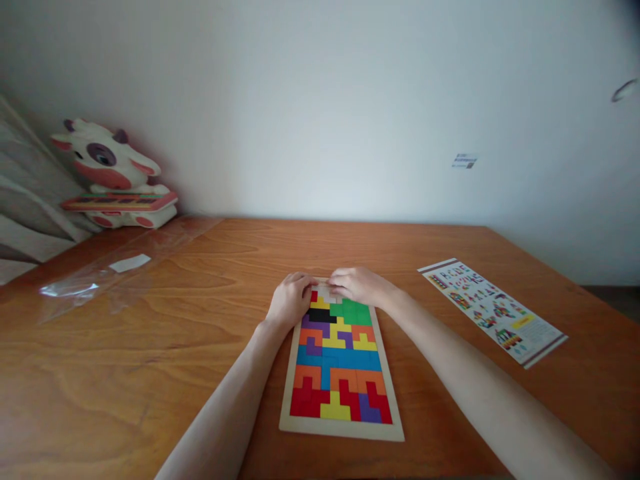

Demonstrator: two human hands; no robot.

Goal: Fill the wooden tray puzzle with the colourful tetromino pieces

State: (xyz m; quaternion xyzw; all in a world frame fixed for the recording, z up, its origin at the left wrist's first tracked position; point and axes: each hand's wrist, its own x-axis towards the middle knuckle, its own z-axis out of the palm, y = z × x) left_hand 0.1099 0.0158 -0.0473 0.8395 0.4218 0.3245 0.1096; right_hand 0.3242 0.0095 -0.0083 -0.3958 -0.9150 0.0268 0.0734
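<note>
A: How many grips are there?
B: Two, bare. The left grip [291,300] is at the board's far left corner, fingers bent; the right grip [361,287] touches its far end, fingers close together. I cannot tell whether either pinches a piece.

A: Where is the board [341,429]?
B: One board, flat on the counter [225,280], running from both grips toward the viewer, between the forearms. Its coloured pieces include one black piece [323,315] and yellow ones in four patches.

A: Left of the left grip?
B: One clear bag [75,289] with one white slip [130,263]; farther off, one cow toy [107,160] with one keyboard [120,202].

A: Right of the right grip?
B: One printed sheet [493,312], lying slantwise, well apart. Beyond and above it, one sticker [465,161] on the wall [320,107].
</note>
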